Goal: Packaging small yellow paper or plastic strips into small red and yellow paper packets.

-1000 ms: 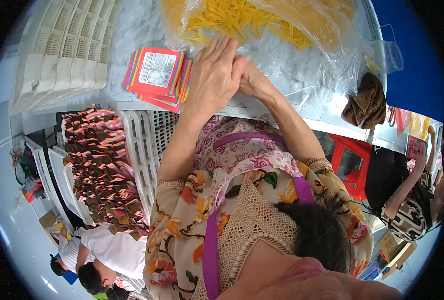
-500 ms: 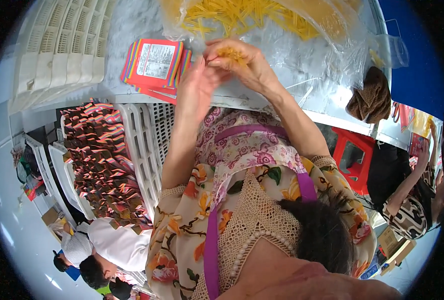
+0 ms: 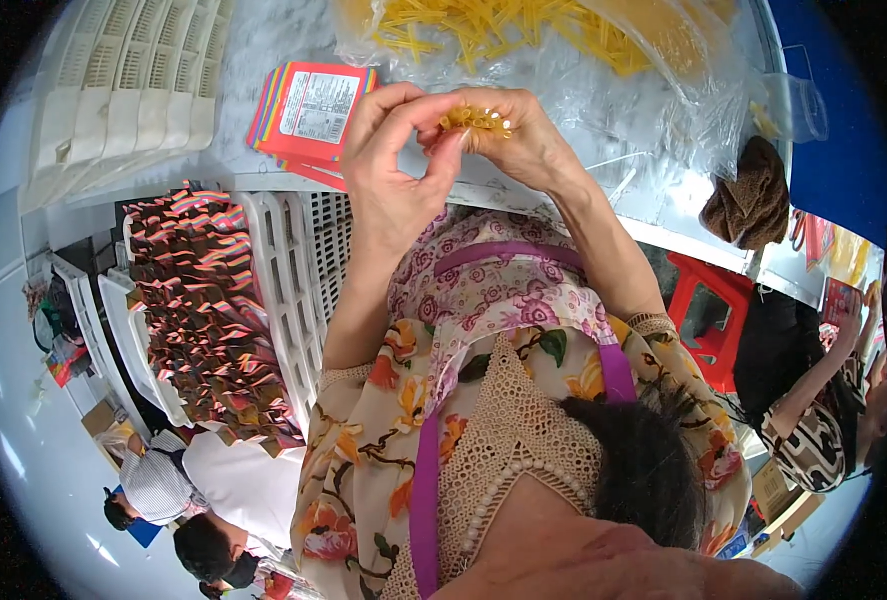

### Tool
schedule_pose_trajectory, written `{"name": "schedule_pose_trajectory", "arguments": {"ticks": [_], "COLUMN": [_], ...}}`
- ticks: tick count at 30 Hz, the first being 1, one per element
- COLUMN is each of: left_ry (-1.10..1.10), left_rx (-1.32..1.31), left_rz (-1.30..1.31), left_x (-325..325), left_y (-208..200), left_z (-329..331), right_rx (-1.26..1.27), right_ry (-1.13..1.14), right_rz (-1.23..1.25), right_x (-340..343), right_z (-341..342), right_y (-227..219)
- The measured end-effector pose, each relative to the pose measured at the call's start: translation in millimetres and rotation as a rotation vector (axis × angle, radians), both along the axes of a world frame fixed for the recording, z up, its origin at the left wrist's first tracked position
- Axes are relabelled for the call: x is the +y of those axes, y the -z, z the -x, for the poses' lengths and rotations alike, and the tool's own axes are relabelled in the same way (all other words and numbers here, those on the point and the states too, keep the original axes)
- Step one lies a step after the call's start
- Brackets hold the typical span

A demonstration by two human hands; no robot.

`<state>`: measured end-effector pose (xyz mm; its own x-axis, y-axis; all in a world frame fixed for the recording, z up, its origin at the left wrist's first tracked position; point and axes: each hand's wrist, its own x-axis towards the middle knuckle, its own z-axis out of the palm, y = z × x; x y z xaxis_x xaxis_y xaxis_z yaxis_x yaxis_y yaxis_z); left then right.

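While close together, both hands [image 3: 386, 178] at yellow tubes [image 3: 477, 122]

Co-workers [image 3: 239, 478], plastic crates [image 3: 134, 142] and bulk yellow tubes [image 3: 494, 25] mark this as a workshop.

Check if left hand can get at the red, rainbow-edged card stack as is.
Probably yes: the left hand looks close to the red, rainbow-edged card stack, whose labelled top lies mostly uncovered. That hand is occupied at the bundle of thin yellow tubes in the right hand, though.
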<state>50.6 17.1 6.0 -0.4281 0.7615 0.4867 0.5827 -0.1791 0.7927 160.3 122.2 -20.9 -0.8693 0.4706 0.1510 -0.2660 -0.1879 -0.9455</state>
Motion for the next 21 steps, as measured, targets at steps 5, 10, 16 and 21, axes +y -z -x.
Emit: {"name": "schedule_pose_trajectory", "arguments": {"ticks": [5, 10, 16, 21], "left_ry": [0.0, 0.001, -0.001, -0.001], "left_rx": [0.011, 0.027, 0.069, 0.11], "left_rz": [-0.022, -0.042, -0.04, -0.03], "left_x": [-0.6, -0.5, -0.3, -2.2], "left_y": [0.9, 0.7, 0.7, 0.9], "left_z": [-0.8, -1.5, 1.0, 1.8], "right_rx": [-0.031, -0.039, -0.038, -0.046], "right_ry": [-0.015, -0.023, -0.022, -0.024], "right_rz": [0.048, 0.093, 0.079, 0.08], "right_x": [-0.7, -0.4, -0.4, -1.9], "right_z": [-1.0, -2.7, -2.0, -1.9], "right_y": [1.6, 3.9, 7.1, 4.3]}}
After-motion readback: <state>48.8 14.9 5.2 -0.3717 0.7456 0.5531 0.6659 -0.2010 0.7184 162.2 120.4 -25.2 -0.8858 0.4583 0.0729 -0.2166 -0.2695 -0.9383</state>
